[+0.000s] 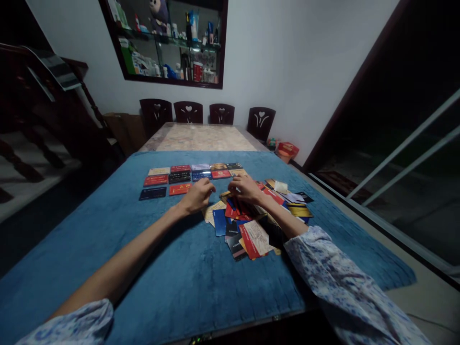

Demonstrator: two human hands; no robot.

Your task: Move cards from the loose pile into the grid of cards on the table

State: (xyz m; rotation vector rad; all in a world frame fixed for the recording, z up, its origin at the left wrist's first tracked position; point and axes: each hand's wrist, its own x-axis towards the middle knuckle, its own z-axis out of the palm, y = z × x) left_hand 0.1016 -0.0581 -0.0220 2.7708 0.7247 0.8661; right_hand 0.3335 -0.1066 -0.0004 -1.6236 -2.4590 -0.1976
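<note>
My left hand (199,195) is above the blue cloth, fingers curled inward, close to the front right of the laid-out cards. A red card (179,189) lies just to its left, and a dark blue card (153,193) farther left. Over the far side of a loose heap of cards (255,237), my right hand (245,188) has its fingers bent down and drawn together. Whatever either hand's fingertips hold, if anything, is too small to make out. The heap mixes red, blue, black and gold cards, overlapping at many angles; my right forearm hides part of it.
Several cards lie in neat rows, among them a red card (155,180) and a black card (179,177). The blue cloth (143,268) covers the near table; a bare stone-patterned tabletop (204,138) shows beyond. Dark chairs (261,122) line the far end.
</note>
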